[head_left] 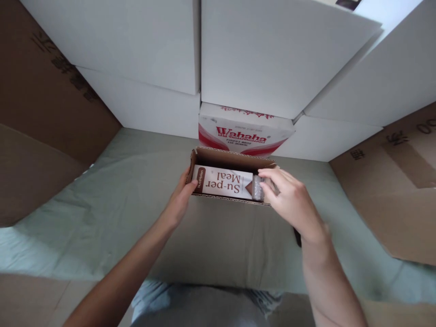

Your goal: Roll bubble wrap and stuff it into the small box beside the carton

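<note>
An open brown cardboard box [235,159] stands on a pale green cloth straight ahead of me. Inside lies a white and brown packet [223,182] printed "Su-per Meal", with a small clear wrapped piece [257,188] at its right end. My left hand [182,197] grips the box's left wall, thumb over the rim by the packet. My right hand [289,200] reaches over the box's right end, fingers curled and touching the wrapped piece.
White cartons [163,50] are stacked behind the box, one printed "Wahaha" [241,131] in red. Brown cartons stand at the left [41,113] and right [395,181]. The green cloth [112,195] covers the surface around the box.
</note>
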The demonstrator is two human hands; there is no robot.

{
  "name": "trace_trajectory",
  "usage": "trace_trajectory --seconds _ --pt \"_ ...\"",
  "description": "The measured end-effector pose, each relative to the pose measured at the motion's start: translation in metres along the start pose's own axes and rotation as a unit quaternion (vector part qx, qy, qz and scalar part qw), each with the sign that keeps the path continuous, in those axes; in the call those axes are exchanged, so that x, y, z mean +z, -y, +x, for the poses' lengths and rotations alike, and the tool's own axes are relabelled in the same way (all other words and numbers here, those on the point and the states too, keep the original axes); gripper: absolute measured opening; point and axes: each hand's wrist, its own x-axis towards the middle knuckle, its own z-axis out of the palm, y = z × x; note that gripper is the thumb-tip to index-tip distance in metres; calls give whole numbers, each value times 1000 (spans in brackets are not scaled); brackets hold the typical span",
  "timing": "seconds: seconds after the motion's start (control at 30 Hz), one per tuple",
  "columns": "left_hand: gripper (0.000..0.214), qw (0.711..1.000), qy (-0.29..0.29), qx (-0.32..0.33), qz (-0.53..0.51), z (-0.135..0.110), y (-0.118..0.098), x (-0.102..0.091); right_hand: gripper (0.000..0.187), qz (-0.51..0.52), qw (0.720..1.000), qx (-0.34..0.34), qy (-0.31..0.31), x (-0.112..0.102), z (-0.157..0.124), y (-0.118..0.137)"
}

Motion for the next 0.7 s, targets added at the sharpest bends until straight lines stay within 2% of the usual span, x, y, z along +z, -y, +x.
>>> trace_trajectory --seconds 0.13,0.27,0.57,0.7 --pt "56 1000 3 8 2 1 0 1 16 -76 987 20 137 7 14 -4" --pt "58 1000 14 16 2 3 1 1 18 -117 970 38 207 11 19 -10" --pt "59 1000 13 4 12 4 -3 1 24 -109 974 21 197 15 21 -19" --pt "59 1000 6 -2 25 3 -7 3 22 -87 984 -21 153 18 20 -22"
